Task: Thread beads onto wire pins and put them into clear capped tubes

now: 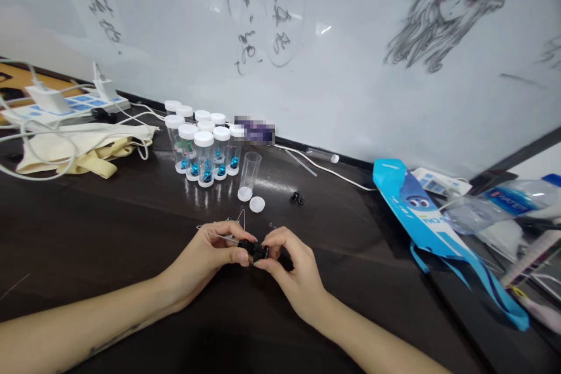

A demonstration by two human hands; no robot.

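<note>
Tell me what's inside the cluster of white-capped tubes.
The front tubes hold shiny blue pieces near their bottoms, too small to identify. Front tubes cover the lower parts of the rear tubes, hiding most of what lies there.

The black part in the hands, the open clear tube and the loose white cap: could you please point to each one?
Black part (249,247), head view: middle of its body.
Open clear tube (250,174), head view: its transparent wall.
Loose white cap (257,204), head view: its round face.
</note>
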